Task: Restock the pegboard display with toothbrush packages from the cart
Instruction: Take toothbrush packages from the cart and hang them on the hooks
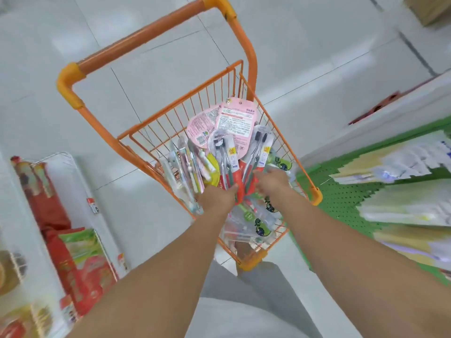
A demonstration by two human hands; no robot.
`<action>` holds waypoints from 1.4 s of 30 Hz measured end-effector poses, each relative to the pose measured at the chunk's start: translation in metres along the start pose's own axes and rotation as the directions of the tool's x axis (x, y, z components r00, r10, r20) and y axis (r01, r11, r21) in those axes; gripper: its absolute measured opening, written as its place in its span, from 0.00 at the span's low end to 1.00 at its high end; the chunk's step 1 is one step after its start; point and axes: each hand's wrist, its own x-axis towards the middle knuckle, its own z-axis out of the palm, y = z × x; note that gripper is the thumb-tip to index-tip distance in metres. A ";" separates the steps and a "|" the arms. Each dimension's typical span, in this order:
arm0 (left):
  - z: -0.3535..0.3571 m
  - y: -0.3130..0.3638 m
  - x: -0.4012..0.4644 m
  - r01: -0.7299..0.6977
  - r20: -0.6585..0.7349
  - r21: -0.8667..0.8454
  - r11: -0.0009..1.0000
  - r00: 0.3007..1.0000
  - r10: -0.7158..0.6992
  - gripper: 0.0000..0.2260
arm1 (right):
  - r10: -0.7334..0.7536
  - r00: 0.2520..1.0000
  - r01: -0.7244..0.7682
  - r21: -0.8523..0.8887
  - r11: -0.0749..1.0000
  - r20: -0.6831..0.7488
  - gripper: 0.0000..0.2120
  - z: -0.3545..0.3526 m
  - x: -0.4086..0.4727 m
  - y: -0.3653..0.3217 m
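Cart [246, 54], orange wire, holds our stock: toothbrush packages [225, 152] heaped loose. Left hand [216, 197] pinches a red-backed package just ahead of it; right hand [272, 181] reaches in beside, grip unclear through blur. Pegboard [341, 198], green, lies right of the right hand. Risk: overlapping packs snag and spill when one is lifted.
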 end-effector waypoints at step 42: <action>0.150 -0.027 -0.272 -0.347 0.709 -0.198 0.917 0.595 0.378 0.28 | -0.283 0.958 0.192 0.829 0.526 -0.043 0.18 -0.316 -0.210 0.246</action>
